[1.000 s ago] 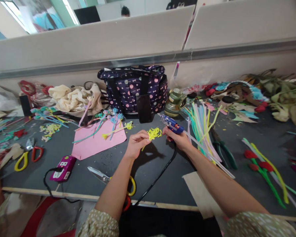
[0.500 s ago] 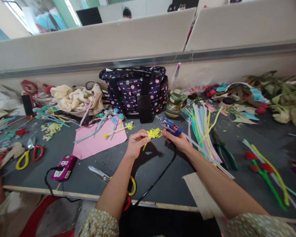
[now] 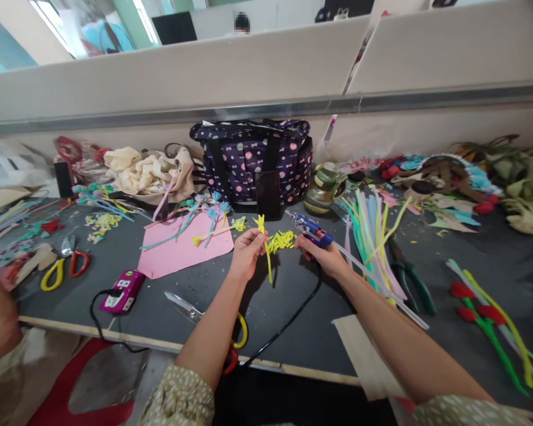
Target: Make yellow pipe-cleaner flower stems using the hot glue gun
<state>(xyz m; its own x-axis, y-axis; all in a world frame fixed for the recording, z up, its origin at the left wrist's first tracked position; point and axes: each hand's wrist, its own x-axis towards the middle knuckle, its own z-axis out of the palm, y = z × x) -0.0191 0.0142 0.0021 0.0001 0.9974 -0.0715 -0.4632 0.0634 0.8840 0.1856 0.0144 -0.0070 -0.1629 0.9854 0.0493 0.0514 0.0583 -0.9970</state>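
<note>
Yellow stem (image 3: 269, 261) sits pinched in the left hand (image 3: 247, 253), presumably gripped below its splayed tip to leave it exposed; the right hand (image 3: 323, 255) grasps a glue gun (image 3: 313, 230), yellow clippings (image 3: 282, 241) lying between both.

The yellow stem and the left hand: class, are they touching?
Touching. The head view shows the left hand pinching the yellow stem between thumb and fingers, its lower part hanging free.

Patterned bag (image 3: 249, 158), black phone (image 3: 269, 196), probably a monitor (image 3: 175, 28)
</note>
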